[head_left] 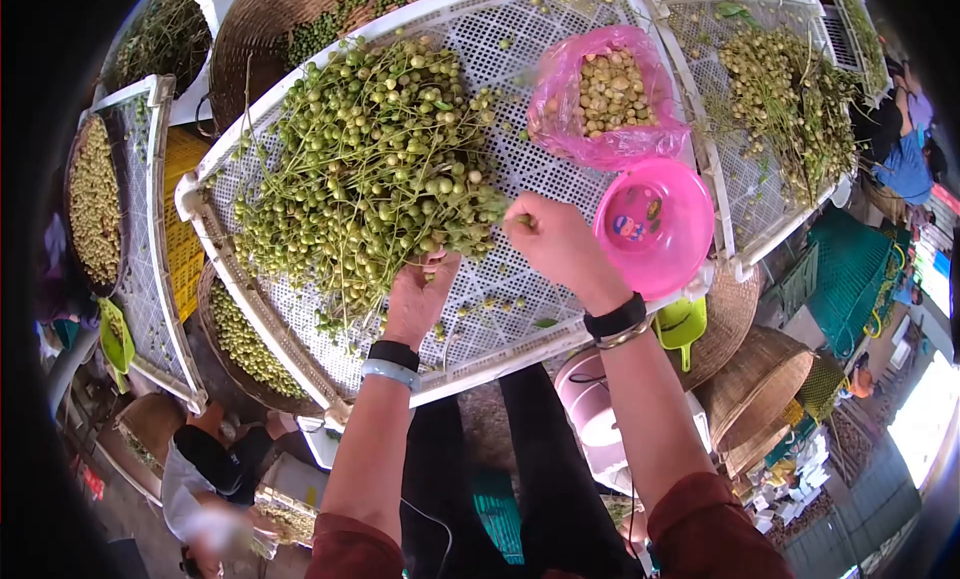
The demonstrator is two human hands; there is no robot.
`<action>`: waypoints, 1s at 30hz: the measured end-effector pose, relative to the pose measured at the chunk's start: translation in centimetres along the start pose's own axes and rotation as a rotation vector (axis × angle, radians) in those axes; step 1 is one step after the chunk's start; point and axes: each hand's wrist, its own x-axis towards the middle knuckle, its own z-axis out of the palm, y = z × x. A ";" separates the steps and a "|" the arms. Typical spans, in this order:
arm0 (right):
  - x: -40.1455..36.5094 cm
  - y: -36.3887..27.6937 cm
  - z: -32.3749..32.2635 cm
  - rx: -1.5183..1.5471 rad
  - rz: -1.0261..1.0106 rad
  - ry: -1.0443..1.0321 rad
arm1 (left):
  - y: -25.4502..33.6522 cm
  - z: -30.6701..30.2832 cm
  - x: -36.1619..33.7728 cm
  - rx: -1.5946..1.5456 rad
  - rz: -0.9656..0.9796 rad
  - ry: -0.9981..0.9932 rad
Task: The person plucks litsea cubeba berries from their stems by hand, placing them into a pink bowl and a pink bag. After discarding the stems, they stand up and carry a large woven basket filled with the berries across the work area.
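A large heap of round green berries on thin stems [370, 159] lies on a white perforated tray [510, 109]. My left hand [418, 297] is at the heap's near edge, its fingers closed among the stems; exactly what they pinch is partly hidden. To its right, just off the heap, my right hand [558, 241] is closed with a green berry showing at its fingertips. A pink plastic bowl [690, 229] with a printed bottom sits right of this hand. Behind the bowl, a pink plastic bag [555, 99] holds pale yellowish berries [612, 91].
Another tray at the right carries stemmed berries [785, 104]. Round baskets of loose berries [250, 344] stand below left and at the far left. A green scoop [682, 329] and wicker baskets [755, 389] are at the lower right. Another person [215, 479] sits at the lower left.
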 end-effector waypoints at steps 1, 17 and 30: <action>-0.2 0.3 -0.8 0.086 -0.011 0.027 | 0.5 -0.3 0.0 -0.016 -0.037 -0.031; -3.6 1.9 1.3 -0.146 -0.114 0.134 | -2.9 -3.3 -5.3 0.189 0.251 -0.126; -10.4 8.0 11.7 -0.252 0.258 0.173 | -9.7 -4.0 -11.5 0.653 -0.367 0.173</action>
